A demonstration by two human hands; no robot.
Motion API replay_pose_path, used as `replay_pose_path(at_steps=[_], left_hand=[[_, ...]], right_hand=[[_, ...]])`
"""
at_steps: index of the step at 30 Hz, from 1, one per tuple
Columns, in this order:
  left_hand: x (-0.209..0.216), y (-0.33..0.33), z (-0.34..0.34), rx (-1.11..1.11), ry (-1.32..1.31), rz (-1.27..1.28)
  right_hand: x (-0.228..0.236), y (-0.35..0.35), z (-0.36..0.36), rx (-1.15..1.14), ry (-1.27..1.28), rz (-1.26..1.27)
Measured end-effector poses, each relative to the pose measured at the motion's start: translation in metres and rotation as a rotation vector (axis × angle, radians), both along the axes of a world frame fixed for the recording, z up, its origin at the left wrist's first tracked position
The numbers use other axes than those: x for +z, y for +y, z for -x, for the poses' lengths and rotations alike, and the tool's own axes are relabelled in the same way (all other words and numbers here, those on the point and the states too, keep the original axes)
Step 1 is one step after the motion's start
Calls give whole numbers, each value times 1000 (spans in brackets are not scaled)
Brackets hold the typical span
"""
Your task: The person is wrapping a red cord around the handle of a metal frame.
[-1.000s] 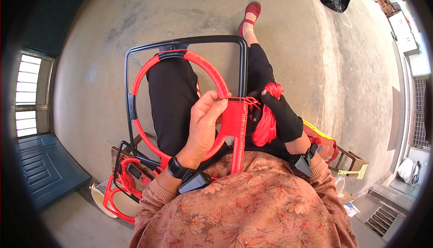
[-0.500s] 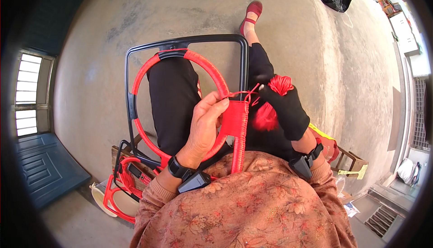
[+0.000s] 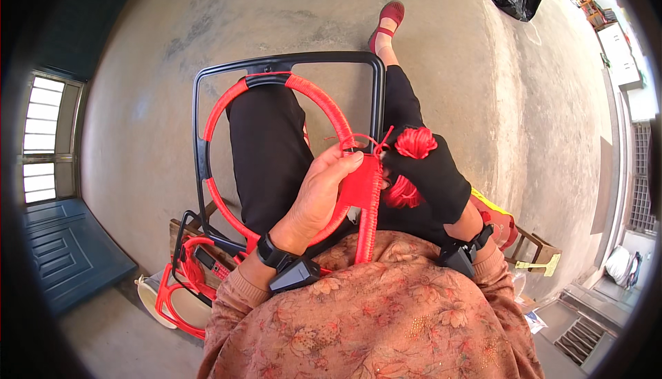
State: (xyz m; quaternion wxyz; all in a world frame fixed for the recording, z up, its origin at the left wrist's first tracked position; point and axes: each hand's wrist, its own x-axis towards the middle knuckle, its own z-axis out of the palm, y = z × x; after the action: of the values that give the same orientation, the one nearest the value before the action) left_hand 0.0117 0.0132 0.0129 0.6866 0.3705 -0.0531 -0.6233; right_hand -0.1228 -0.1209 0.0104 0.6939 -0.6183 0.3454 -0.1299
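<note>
Now that the black-gloved right hand (image 3: 436, 180) has come in toward the frame's right edge, the skein of red cord (image 3: 416, 142) it carries sits just beside the upper right corner of the red panel (image 3: 360, 186). The loose strand (image 3: 379, 148), nearly straight half a second ago, bows up in a small arc there, so the cord has slack and both hands meet near one junction. The bare left hand (image 3: 317, 190) is clamped on the panel's upper left corner, thumb on top, fingers mostly hidden. The right hand is closed around the skein, which bulges out above and below; whether its fingertips also pinch the strand cannot be told.

Over the person's thighs (image 3: 265, 148) lies the black frame (image 3: 378, 100), its bars smooth, slightly glossy and rounded at the corners. Within it, the ring (image 3: 321, 100) is bound in tight, ridged red turns with bare black gaps. The panel looks flat and dense, its right edge braided; the skein is looser, with fine shiny strands.
</note>
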Motion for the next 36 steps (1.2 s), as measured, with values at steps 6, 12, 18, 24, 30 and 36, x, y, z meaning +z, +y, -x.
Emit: replay_pose_path(at_steps=[6,12,18,24,30,36], left_hand=[[1,0,-3,-24,-21,32],[-3,-1,0,-13,-27,41],[-1,-1,2,-36,-77,33],[-1,-3,6,-13,-171,26],[-1,0,1,-74,-135,55],[3,-3,4,-39,-135,42]], right_hand=[[-11,-7,28,-21,-156,-402],[-5,-16,27,-148,-167,-228],[32,-15,6,-325,-194,-31],[22,-5,2,67,50,170],[15,-4,-3,-54,-68,-47],[18,-11,-9,-177,-125,169]])
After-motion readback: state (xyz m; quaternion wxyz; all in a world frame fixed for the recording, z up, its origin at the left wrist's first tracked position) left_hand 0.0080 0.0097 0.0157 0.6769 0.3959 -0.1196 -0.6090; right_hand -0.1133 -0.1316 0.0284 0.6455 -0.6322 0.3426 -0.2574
